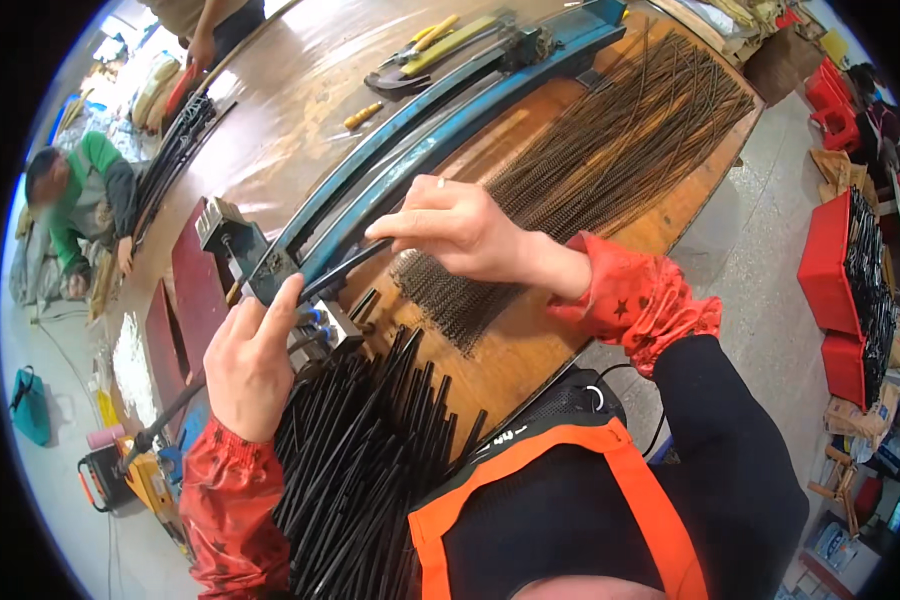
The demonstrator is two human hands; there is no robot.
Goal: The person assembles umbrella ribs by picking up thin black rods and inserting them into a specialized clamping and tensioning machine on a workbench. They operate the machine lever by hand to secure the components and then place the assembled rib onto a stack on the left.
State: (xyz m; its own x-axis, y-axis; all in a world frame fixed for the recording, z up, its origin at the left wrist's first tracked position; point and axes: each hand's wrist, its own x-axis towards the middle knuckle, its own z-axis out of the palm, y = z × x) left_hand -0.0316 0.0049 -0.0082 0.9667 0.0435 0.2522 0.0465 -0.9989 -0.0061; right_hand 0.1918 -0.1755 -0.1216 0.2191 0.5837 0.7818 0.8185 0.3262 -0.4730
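Observation:
A short black tube [345,271] runs slantwise between my two hands, in front of the blue metal rails. My left hand [247,365] is closed around its lower left end, thumb and fingers pressed to it. At the upper right end, my right hand [460,230] pinches the tube between thumb and forefinger. Just beyond my left hand stands a metal vise-like clamp [245,250] at the near end of the long blue rail frame [410,160]. A heap of black tubes [360,470] lies under and beside my left wrist.
Long thin rods with a coiled look [590,150] cover the table's right side. A hammer [398,86] and a yellow-handled tool [364,115] lie beyond the rails. A person in green [95,165] works at the left. Red bins [828,290] stand on the floor at right.

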